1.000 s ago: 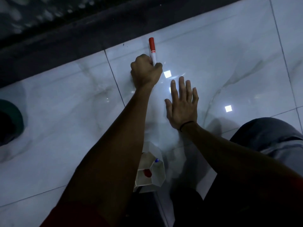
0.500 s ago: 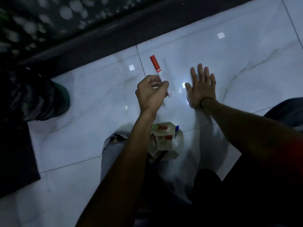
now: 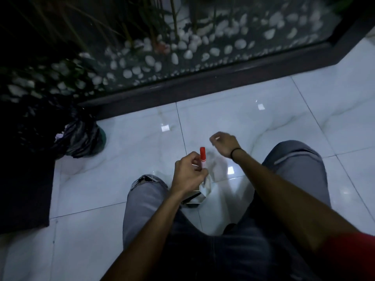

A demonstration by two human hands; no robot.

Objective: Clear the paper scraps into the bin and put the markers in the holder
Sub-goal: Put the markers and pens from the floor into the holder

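My left hand (image 3: 189, 175) grips a marker with a red cap (image 3: 202, 156), held upright, right above the clear holder (image 3: 204, 192) that stands on the floor between my knees. The hand covers most of the holder, so its contents are hidden. My right hand (image 3: 224, 144) hovers above the floor, a little to the right and beyond, fingers loosely curled with nothing in them. The bin (image 3: 81, 138), lined with a black bag, stands at the left; a pale paper scrap (image 3: 59, 135) shows at its rim.
White marble floor tiles (image 3: 284, 118) stretch ahead. A dark raised kerb (image 3: 203, 86) borders a bed of white pebbles and plants behind. A dark mat (image 3: 24, 189) lies at the left. My knees in grey jeans flank the holder.
My left hand lifted the red marker from the floor and brought it back over the holder. My right hand rose off the floor and curled. The view tilted up.
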